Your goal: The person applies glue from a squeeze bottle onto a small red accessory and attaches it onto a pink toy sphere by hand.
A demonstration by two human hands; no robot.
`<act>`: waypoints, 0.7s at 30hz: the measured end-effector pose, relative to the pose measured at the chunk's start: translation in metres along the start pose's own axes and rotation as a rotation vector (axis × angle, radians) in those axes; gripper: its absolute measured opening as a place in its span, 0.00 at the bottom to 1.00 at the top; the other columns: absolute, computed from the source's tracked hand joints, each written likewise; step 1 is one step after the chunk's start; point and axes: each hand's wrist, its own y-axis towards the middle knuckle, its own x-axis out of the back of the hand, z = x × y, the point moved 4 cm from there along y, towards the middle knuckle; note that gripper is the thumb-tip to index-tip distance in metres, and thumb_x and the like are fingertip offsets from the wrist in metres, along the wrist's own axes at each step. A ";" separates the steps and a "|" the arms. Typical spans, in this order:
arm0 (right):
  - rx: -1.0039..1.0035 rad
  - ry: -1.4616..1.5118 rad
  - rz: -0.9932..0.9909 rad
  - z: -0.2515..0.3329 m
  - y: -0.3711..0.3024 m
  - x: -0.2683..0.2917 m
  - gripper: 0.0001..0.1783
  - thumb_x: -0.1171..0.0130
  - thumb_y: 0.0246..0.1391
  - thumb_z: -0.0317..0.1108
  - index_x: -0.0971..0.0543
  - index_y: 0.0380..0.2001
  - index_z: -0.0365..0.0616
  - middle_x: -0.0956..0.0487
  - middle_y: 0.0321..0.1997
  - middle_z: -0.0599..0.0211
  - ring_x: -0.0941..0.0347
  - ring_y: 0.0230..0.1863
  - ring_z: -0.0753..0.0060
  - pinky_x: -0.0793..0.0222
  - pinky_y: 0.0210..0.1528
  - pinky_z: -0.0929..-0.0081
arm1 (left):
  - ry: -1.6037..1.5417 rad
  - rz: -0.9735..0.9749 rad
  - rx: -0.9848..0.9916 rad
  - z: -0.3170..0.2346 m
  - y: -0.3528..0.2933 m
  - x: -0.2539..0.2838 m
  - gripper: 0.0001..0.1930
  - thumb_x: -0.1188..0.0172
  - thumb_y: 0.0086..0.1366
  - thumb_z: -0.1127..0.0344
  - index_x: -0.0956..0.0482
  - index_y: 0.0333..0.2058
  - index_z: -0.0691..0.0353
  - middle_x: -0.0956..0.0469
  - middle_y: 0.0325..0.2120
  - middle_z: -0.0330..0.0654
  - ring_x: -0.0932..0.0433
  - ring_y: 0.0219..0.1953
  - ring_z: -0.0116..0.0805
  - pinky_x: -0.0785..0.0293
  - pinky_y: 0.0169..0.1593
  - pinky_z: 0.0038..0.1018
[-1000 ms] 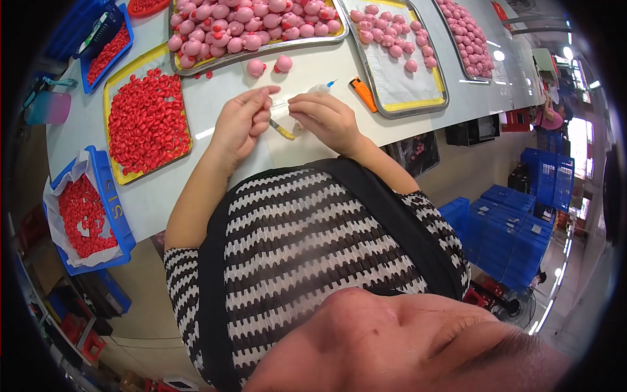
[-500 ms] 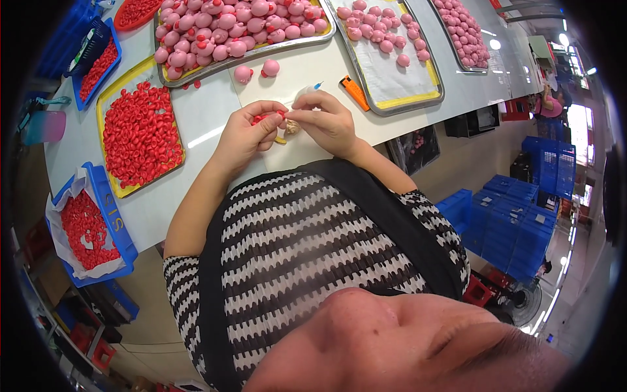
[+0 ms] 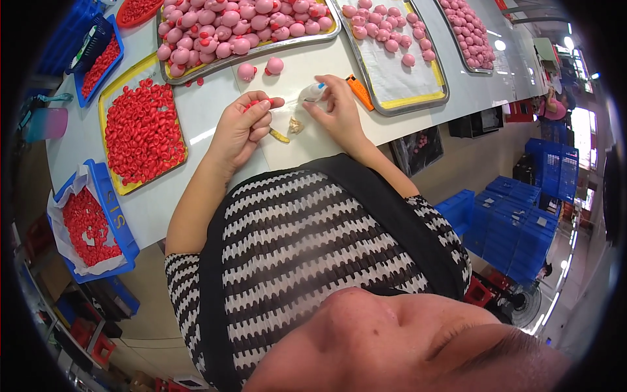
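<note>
My left hand (image 3: pixel 243 129) is closed, with small red pieces (image 3: pixel 258 104) pinched between thumb and fingers. Just to its right, the thumb and fingers of my right hand (image 3: pixel 342 116) grip a small white bottle (image 3: pixel 311 94) with a blue tip. A crumpled beige lump (image 3: pixel 296 125) lies on the table between the hands, beside a short yellow strip (image 3: pixel 279 136). Beyond my hands sit two pink balls with red parts, a left one (image 3: pixel 247 72) and a right one (image 3: pixel 275 65).
A tray of red pieces (image 3: pixel 138 134) lies left, with a blue bin (image 3: pixel 117 219) nearer me. At the back stands a metal tray (image 3: pixel 274 47) heaped with pink balls. A part-filled tray (image 3: pixel 411 104) is on the right, beside an orange cutter-like tool (image 3: pixel 360 92).
My hands have parted. The right moved from the left hand's fingertips to the white bottle and took hold of it; the left keeps its red pieces, and the beige lump is now uncovered.
</note>
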 end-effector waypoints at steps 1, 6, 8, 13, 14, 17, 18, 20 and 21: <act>0.000 0.001 0.000 -0.004 0.001 -0.001 0.22 0.36 0.43 0.29 0.29 0.44 0.40 0.32 0.40 0.67 0.36 0.34 0.80 0.36 0.32 0.82 | -0.017 0.019 0.009 0.000 0.000 0.000 0.07 0.48 0.62 0.74 0.31 0.39 0.67 0.26 0.35 0.48 0.45 0.18 0.15 0.48 0.17 0.11; 0.032 -0.096 0.129 -0.009 0.000 -0.007 0.15 0.38 0.45 0.30 0.27 0.38 0.39 0.26 0.33 0.61 0.30 0.33 0.70 0.33 0.36 0.76 | -0.028 -0.037 -0.046 -0.003 -0.001 0.003 0.08 0.47 0.62 0.72 0.29 0.40 0.68 0.28 0.30 0.42 0.44 0.18 0.16 0.49 0.17 0.11; -0.057 0.010 0.181 -0.003 -0.002 -0.004 0.15 0.39 0.47 0.30 0.27 0.39 0.38 0.26 0.39 0.63 0.30 0.36 0.74 0.34 0.37 0.78 | -0.051 -0.068 -0.049 -0.003 -0.001 0.004 0.09 0.46 0.63 0.71 0.28 0.41 0.68 0.29 0.28 0.40 0.44 0.18 0.16 0.49 0.17 0.12; -0.149 0.401 0.249 -0.010 -0.009 -0.012 0.18 0.45 0.54 0.28 0.32 0.48 0.36 0.27 0.47 0.62 0.30 0.44 0.76 0.34 0.46 0.78 | 0.118 -0.105 -0.144 -0.003 0.000 0.005 0.12 0.46 0.63 0.69 0.28 0.44 0.69 0.31 0.25 0.36 0.43 0.18 0.17 0.50 0.18 0.12; -0.185 0.446 0.282 -0.010 -0.010 -0.013 0.19 0.47 0.55 0.28 0.33 0.49 0.35 0.27 0.46 0.61 0.30 0.46 0.75 0.35 0.48 0.77 | 0.120 -0.104 -0.142 -0.002 0.000 0.006 0.12 0.46 0.63 0.69 0.28 0.44 0.69 0.31 0.25 0.36 0.43 0.18 0.17 0.50 0.18 0.12; -0.211 0.526 0.303 -0.009 -0.012 -0.017 0.19 0.48 0.57 0.28 0.35 0.50 0.35 0.27 0.46 0.60 0.31 0.48 0.74 0.36 0.50 0.76 | 0.238 -0.110 -0.158 -0.003 -0.001 0.005 0.14 0.45 0.63 0.68 0.27 0.45 0.69 0.29 0.26 0.36 0.42 0.18 0.16 0.49 0.18 0.13; -0.200 0.560 0.294 -0.008 -0.012 -0.017 0.19 0.48 0.57 0.28 0.36 0.50 0.35 0.27 0.46 0.59 0.30 0.47 0.74 0.35 0.50 0.76 | 0.311 -0.124 -0.197 -0.005 -0.002 0.003 0.15 0.45 0.62 0.68 0.27 0.46 0.69 0.28 0.28 0.37 0.42 0.19 0.15 0.48 0.19 0.13; -0.180 0.579 0.262 -0.005 -0.011 -0.014 0.18 0.48 0.57 0.28 0.36 0.49 0.35 0.27 0.45 0.60 0.30 0.47 0.74 0.35 0.49 0.76 | 0.385 -0.136 -0.234 -0.006 -0.004 0.001 0.16 0.44 0.62 0.67 0.27 0.46 0.69 0.26 0.29 0.37 0.42 0.19 0.15 0.47 0.19 0.13; -0.160 0.597 0.232 -0.003 -0.011 -0.012 0.18 0.47 0.56 0.29 0.36 0.49 0.35 0.27 0.43 0.61 0.30 0.46 0.75 0.35 0.49 0.77 | 0.478 -0.151 -0.276 -0.007 -0.005 0.000 0.16 0.44 0.62 0.67 0.28 0.47 0.69 0.24 0.30 0.38 0.41 0.19 0.14 0.46 0.20 0.13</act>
